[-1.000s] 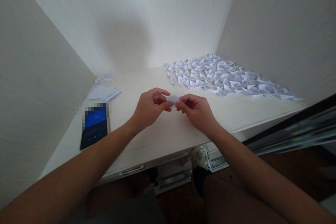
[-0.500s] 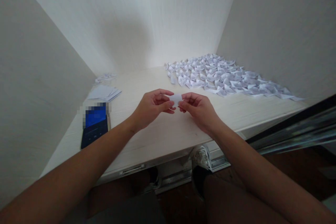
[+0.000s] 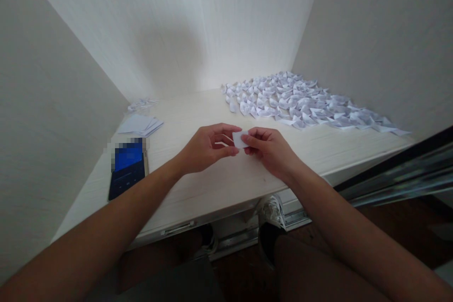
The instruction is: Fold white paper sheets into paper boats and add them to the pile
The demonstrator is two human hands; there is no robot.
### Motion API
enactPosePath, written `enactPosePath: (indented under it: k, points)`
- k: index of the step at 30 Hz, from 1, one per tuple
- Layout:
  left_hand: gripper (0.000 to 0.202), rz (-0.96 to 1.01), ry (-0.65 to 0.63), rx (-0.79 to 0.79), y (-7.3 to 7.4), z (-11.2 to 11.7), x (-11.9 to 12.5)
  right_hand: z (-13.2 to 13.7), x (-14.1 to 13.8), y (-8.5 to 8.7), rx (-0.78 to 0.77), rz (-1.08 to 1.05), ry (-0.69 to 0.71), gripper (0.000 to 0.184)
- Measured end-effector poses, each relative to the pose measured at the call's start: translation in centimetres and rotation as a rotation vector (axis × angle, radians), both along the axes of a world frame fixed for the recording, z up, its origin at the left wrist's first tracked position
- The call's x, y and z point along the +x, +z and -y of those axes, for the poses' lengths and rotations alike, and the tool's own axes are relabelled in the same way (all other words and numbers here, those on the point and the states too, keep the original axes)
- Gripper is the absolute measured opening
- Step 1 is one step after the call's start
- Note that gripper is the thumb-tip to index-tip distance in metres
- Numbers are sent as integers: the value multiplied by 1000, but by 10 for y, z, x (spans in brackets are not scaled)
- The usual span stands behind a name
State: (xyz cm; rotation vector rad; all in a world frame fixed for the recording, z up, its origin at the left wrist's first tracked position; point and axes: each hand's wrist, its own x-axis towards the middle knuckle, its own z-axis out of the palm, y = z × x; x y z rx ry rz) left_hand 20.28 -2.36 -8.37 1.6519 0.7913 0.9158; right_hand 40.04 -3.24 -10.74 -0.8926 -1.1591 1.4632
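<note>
A small folded piece of white paper (image 3: pixel 239 139) is held up above the middle of the table, between my two hands. My right hand (image 3: pixel 266 147) pinches its right side, thumb on the near face and fingers curled behind. On the other side, my left hand (image 3: pixel 214 145) has a fingertip at the paper's top edge and the thumb at its lower left corner, with a gap inside the grip. The other fingers of that hand are bent behind the paper and partly hidden.
Many folded white paper pieces (image 3: pixel 283 101) cover the back right of the white table (image 3: pixel 198 188). Flat paper sheets (image 3: pixel 139 125) are stacked at the left, with small scraps (image 3: pixel 142 104) behind. A lit phone (image 3: pixel 128 170) lies near my left forearm. Walls enclose the back and sides.
My left thumb has slid from the paper's face down to its lower corner, and the left fingers have spread wider. The paper has shifted slightly right and tilted.
</note>
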Motion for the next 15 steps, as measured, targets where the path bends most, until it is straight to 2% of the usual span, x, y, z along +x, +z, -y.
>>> enactPosePath:
  k: [4, 9, 11, 15]
  points:
    - [37, 36, 5, 12, 1, -3, -4, 2, 2, 2, -83, -103, 79, 36]
    - [33, 180, 69, 66, -3, 0, 3, 6, 3, 4, -113, -209, 158, 39]
    - [33, 221, 77, 36, -6, 1, 6, 7, 2, 5, -106, -236, 180, 37]
    - [34, 320, 10, -79, -12, 2, 9, 8, -2, 4, -48, -250, 166, 36]
